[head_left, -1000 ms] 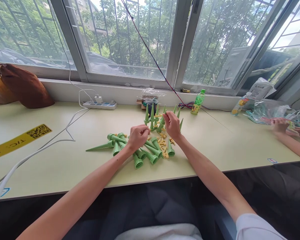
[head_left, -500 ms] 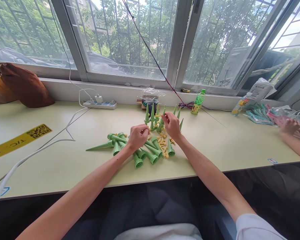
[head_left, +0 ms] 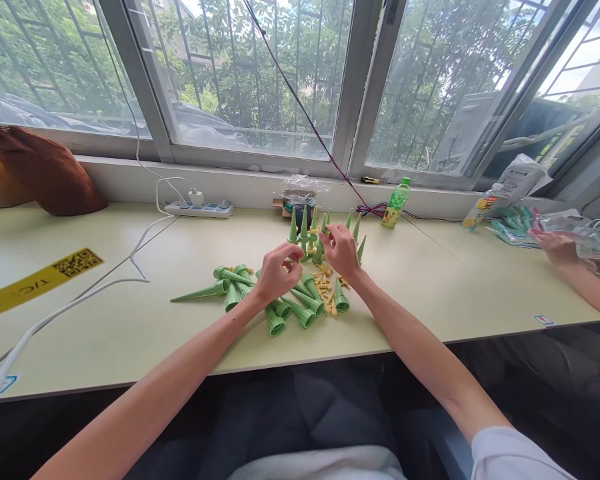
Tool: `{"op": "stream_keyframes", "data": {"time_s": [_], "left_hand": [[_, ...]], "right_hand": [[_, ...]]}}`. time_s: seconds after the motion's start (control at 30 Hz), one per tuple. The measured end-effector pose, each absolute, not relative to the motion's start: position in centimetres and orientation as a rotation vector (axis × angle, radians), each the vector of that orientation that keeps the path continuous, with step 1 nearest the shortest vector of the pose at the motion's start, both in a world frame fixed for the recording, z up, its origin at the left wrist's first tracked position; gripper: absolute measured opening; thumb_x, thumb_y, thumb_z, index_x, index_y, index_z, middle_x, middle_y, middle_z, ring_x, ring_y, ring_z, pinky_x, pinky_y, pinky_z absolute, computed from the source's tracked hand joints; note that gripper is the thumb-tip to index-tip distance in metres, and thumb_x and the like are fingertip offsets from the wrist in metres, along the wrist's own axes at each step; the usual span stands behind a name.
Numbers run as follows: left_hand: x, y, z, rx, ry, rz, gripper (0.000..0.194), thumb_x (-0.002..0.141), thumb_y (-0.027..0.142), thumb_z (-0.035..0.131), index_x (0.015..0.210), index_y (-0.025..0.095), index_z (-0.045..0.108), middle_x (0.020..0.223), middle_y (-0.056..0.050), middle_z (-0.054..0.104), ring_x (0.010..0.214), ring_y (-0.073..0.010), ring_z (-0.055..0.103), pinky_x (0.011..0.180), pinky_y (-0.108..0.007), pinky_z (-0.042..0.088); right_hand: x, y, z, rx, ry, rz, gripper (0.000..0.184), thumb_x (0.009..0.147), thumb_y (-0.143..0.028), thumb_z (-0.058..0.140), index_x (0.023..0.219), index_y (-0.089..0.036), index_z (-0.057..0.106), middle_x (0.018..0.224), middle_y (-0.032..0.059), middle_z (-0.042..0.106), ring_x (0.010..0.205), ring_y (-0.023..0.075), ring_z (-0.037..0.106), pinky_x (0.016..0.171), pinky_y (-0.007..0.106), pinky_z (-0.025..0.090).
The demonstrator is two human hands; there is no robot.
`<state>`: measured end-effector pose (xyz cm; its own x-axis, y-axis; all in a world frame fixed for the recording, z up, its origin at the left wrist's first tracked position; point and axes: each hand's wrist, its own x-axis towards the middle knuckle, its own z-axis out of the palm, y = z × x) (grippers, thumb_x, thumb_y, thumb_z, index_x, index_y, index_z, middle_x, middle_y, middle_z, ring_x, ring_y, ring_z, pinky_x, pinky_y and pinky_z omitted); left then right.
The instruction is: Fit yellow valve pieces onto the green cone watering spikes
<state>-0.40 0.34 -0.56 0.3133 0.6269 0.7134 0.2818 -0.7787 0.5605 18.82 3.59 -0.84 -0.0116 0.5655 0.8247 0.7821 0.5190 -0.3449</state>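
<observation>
Left hand (head_left: 279, 272) and right hand (head_left: 344, 253) are curled, grip unclear; at the twelve-o'clock cones (head_left: 305, 228), fitting seems in hand, precision needed.

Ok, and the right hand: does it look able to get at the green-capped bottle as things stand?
Probably yes. Upright green cones stand between the right hand and the green-capped bottle, but the bare tabletop to their right seems to leave a way around them.

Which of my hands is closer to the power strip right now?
Left. Your left hand is over the lying cones, right of the power strip and nearer you; your right hand is farther right, by the upright cones.
</observation>
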Motion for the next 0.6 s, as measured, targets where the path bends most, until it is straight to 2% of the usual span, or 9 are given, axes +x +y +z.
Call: {"op": "stream_keyframes", "data": {"time_s": [0.37,0.6], "left_hand": [[-0.21,0.60,-0.74,2.240,0.882,1.411,0.010,0.086,0.024,0.057,0.091,0.018,0.063,0.090,-0.005,0.065,0.068,-0.0116,0.061,0.052,-0.020,0.050],[-0.25,0.97,-0.99,2.265,0.938,1.412,0.009,0.088,0.023,0.056,0.092,0.018,0.063,0.090,-0.004,0.064,0.070,-0.0120,0.059,0.054,-0.020,0.049]], "right_hand": [[18.76,3.62,-1.03,-1.194,-1.689,-0.260,0.028,0.097,-0.040,0.049,0.096,-0.016,0.064,0.082,0.0063,0.058,0.065,0.0158,0.053,0.061,0.029,0.042],[18.72,3.59,-1.11,-1.201,-1.664,-0.196,0.029,0.096,-0.039,0.051,0.103,-0.014,0.063,0.089,0.0082,0.062,0.062,0.0144,0.054,0.061,0.029,0.044]]}}
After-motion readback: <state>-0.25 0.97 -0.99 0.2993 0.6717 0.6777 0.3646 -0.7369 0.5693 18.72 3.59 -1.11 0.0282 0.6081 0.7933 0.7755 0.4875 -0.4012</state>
